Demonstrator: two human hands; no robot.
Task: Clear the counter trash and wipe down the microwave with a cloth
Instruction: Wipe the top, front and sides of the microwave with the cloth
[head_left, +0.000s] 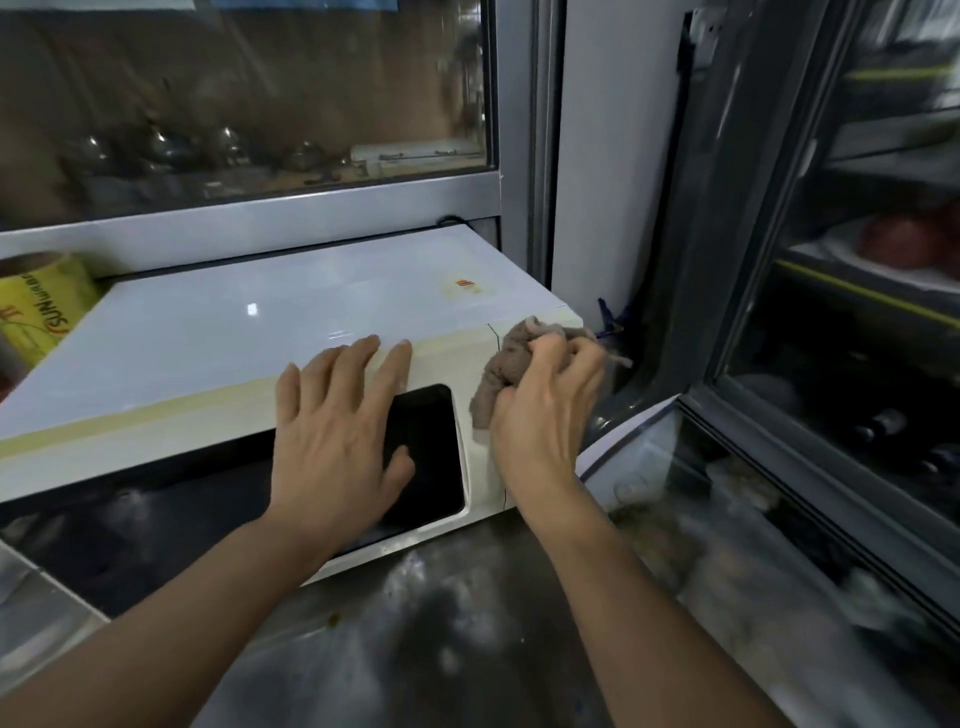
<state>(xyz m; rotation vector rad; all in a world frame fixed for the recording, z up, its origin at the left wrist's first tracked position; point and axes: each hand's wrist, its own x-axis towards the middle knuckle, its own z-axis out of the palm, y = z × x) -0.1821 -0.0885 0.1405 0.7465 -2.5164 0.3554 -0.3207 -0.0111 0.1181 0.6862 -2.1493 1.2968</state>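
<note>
A white microwave (218, 332) with a dark door window stands on a steel counter (441, 639). My left hand (337, 441) lies flat with spread fingers against the upper front of the door, fingertips reaching the top edge. My right hand (545, 410) grips a bunched grey-brown cloth (506, 364) and presses it on the microwave's right front corner, over the control panel side. A small orange stain (464, 284) marks the top near the back right.
A yellow printed container (39, 306) sits left of the microwave. A glass-fronted cabinet (234, 104) stands behind, and a glass display case (857, 312) rises on the right. A small brown spot (334, 618) lies on the counter.
</note>
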